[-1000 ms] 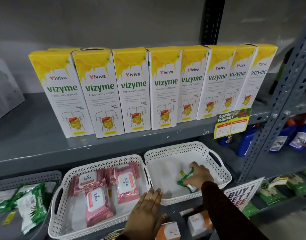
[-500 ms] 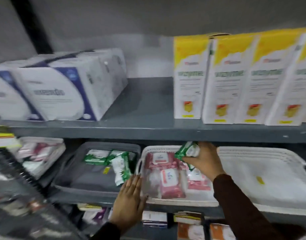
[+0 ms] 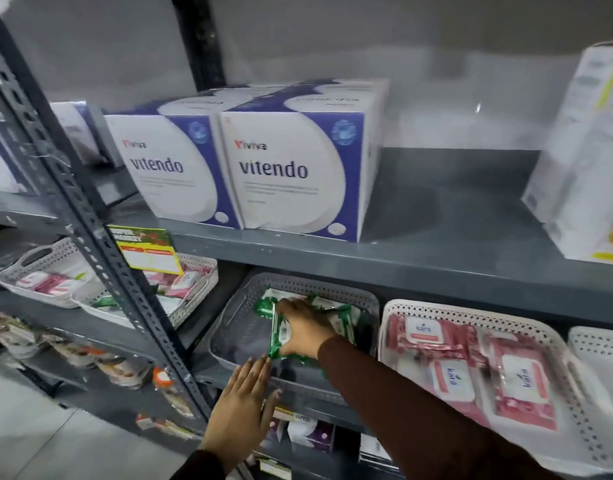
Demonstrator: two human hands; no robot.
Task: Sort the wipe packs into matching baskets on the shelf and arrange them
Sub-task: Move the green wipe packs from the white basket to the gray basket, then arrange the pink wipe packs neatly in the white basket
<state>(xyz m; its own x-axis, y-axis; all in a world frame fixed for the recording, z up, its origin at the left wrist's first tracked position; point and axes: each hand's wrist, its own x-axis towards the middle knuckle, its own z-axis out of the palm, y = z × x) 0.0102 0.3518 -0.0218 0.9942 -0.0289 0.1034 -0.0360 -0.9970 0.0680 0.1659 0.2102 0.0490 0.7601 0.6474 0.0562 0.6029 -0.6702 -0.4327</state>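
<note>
My right hand (image 3: 303, 332) reaches into the grey basket (image 3: 235, 318) on the middle shelf and grips a green wipe pack (image 3: 279, 336) standing on edge. Other green packs (image 3: 343, 315) lie at the basket's back. My left hand (image 3: 241, 410) rests flat, fingers spread, against the grey basket's front rim. To the right sits a white basket (image 3: 572, 393) holding several pink Kara wipe packs (image 3: 521, 381).
Two white-and-blue Vitendo boxes (image 3: 281, 168) stand on the upper shelf, a white carton (image 3: 585, 168) at far right. A slanted steel upright (image 3: 100, 244) crosses the left side with a yellow price tag (image 3: 145, 251). More white baskets (image 3: 194, 289) with mixed packs sit behind it.
My right hand carried the green pack leftward from the white baskets into the grey basket. The view swung left. My left hand shifted along to the grey basket's front.
</note>
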